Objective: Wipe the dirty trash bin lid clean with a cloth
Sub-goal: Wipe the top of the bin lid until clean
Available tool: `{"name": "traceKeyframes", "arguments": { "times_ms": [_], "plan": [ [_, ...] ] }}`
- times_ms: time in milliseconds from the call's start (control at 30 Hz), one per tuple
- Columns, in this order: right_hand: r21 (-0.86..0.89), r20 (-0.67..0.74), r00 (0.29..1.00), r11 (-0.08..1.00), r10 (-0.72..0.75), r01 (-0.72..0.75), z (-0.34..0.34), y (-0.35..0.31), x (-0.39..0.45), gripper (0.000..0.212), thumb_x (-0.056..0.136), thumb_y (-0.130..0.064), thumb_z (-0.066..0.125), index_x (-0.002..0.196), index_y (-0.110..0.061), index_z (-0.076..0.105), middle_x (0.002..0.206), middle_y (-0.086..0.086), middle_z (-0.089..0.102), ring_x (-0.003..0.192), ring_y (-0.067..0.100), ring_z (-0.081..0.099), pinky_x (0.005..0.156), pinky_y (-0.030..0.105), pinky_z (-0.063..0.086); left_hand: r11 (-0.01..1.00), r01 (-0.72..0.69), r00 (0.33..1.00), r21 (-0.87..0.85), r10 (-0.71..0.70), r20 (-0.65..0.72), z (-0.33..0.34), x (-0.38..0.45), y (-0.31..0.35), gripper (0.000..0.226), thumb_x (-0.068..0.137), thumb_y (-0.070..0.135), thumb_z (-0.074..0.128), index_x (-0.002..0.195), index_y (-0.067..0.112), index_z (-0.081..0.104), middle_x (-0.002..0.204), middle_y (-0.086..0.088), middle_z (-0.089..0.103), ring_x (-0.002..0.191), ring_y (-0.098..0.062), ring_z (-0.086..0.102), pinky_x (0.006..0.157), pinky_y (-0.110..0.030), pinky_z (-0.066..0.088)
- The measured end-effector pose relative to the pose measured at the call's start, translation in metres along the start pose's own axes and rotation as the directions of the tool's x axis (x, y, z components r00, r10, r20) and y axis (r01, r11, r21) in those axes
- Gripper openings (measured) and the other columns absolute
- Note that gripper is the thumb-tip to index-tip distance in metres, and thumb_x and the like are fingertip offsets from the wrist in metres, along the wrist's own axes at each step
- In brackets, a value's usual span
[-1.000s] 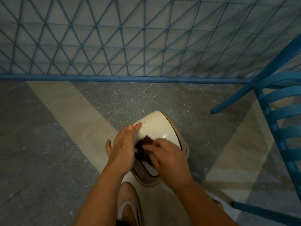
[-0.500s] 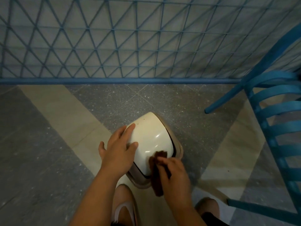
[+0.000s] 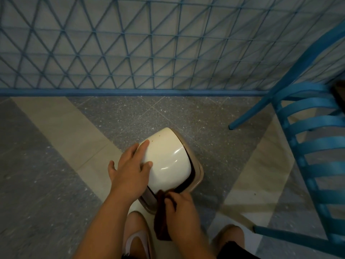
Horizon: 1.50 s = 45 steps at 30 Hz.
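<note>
While my right hand (image 3: 183, 214) sits closest to me, its fingers are curled around the dark brown cloth (image 3: 162, 219), which hangs down from my grip. The top of the cloth touches the near edge of the trash bin lid (image 3: 168, 157), low down by the rim of the bin (image 3: 197, 179).

Just past that hand, up and a bit to its left, the cream lid rises like a round hump. Its long way runs from my hand out toward the blue fence (image 3: 130, 53). I think the next wipe has to go that way, away from me and up over the hump.

My left hand (image 3: 130, 170) lies flat on the left side of the lid, fingers straight and spread, holding nothing. It looks like it is keeping the bin from sliding.

Farther out, past the fingertips of my left hand, I see small dark specks (image 3: 155, 139) on the lid. My left hand is nearer to them, but the cloth is in my right, so my right hand has to reach there.
</note>
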State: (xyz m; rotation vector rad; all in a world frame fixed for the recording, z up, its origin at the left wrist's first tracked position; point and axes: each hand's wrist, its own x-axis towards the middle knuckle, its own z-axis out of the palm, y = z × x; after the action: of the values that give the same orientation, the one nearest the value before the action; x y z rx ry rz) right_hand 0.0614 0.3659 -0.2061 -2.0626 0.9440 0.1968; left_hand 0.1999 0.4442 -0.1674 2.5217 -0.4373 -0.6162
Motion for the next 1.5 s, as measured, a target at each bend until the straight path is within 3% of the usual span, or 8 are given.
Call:
{"name": "traceKeyframes", "arguments": {
  "times_ms": [167,467,633,867,1033,1200,1333,1500],
  "plan": [
    [0.221,-0.062,0.998,0.975,-0.002,0.016,-0.014,0.017,-0.005,0.02,0.087,-0.02,0.062,0.1,-0.034,0.068,0.104,-0.007,0.058,0.092,-0.008,0.053,0.079,-0.003,0.03,0.998,-0.053,0.997,0.033,0.055,-0.062,-0.001,0.002,0.001,0.057,0.096,0.034,0.045,0.145,0.05,0.02,0.159,0.011,0.007,0.146,-0.011,0.004,0.114,-0.046,-0.013],
    [0.428,-0.362,0.879,0.893,0.312,-0.14,-0.06,0.046,0.024,0.028,0.094,-0.031,0.051,0.121,-0.029,0.058,0.115,-0.002,0.053,0.101,0.013,0.051,0.091,0.029,0.041,0.981,-0.074,0.975,0.179,0.109,-0.194,-0.007,-0.003,0.003,0.071,0.075,0.061,0.063,0.138,0.037,0.038,0.139,0.008,0.039,0.131,-0.016,0.034,0.114,-0.045,0.004],
    [0.405,-0.393,0.91,0.913,0.131,0.043,-0.079,0.019,0.044,0.033,0.092,-0.029,0.055,0.124,-0.035,0.056,0.121,-0.008,0.053,0.105,0.006,0.054,0.09,0.027,0.048,0.967,-0.093,0.981,0.238,0.129,-0.142,-0.01,-0.002,0.001,0.089,0.067,0.059,0.071,0.144,0.038,0.031,0.145,0.011,0.033,0.136,-0.011,0.027,0.112,-0.041,-0.004],
    [-0.029,-0.304,0.888,0.935,-0.346,0.354,-0.078,-0.017,0.054,0.039,0.091,-0.029,0.055,0.129,-0.032,0.051,0.114,-0.013,0.048,0.097,-0.004,0.046,0.087,0.013,0.04,0.983,-0.051,0.978,0.175,0.085,-0.192,-0.012,-0.001,-0.003,0.097,0.067,0.044,0.078,0.147,0.036,0.023,0.151,0.01,0.029,0.139,-0.012,0.025,0.114,-0.046,0.005],
    [-0.182,-0.322,0.864,0.921,-0.387,0.345,-0.065,-0.034,0.058,0.033,0.093,-0.027,0.053,0.126,-0.026,0.056,0.116,-0.003,0.051,0.093,0.006,0.05,0.081,0.021,0.045,0.998,0.005,0.99,0.056,0.003,-0.139,-0.012,0.0,-0.009,0.093,0.064,0.05,0.078,0.143,0.034,0.033,0.149,0.011,0.035,0.135,-0.011,0.033,0.114,-0.043,0.014],
    [-0.405,0.052,0.672,0.599,-0.739,0.691,-0.016,-0.079,0.055,0.038,0.073,-0.016,0.069,0.11,-0.016,0.064,0.098,0.007,0.059,0.079,0.025,0.059,0.063,0.034,0.05,0.997,0.041,0.989,0.058,-0.032,-0.142,-0.011,0.002,-0.014,0.08,0.076,0.033,0.069,0.145,0.035,0.029,0.152,0.012,0.03,0.14,-0.007,0.025,0.116,-0.046,0.008],
    [-0.46,-0.009,0.783,0.697,-0.623,0.55,-0.05,-0.079,0.086,0.032,0.091,-0.023,0.051,0.121,-0.027,0.058,0.116,0.003,0.054,0.101,0.024,0.054,0.083,0.037,0.047,0.998,0.065,0.992,-0.012,-0.066,-0.109,-0.011,0.001,-0.016,0.095,0.064,0.051,0.077,0.144,0.039,0.028,0.151,0.013,0.029,0.139,-0.011,0.027,0.113,-0.044,0.018],
    [-0.466,-0.204,0.883,0.835,-0.423,0.293,-0.079,-0.074,0.1,0.028,0.098,-0.029,0.038,0.116,-0.024,0.058,0.113,0.001,0.053,0.088,0.012,0.052,0.073,0.021,0.041,0.978,0.054,0.994,-0.204,-0.072,-0.08,-0.008,0.002,-0.015,0.094,0.06,0.039,0.084,0.139,0.035,0.033,0.144,0.013,0.034,0.125,-0.015,0.042,0.101,-0.041,0.04]
  ]
}}
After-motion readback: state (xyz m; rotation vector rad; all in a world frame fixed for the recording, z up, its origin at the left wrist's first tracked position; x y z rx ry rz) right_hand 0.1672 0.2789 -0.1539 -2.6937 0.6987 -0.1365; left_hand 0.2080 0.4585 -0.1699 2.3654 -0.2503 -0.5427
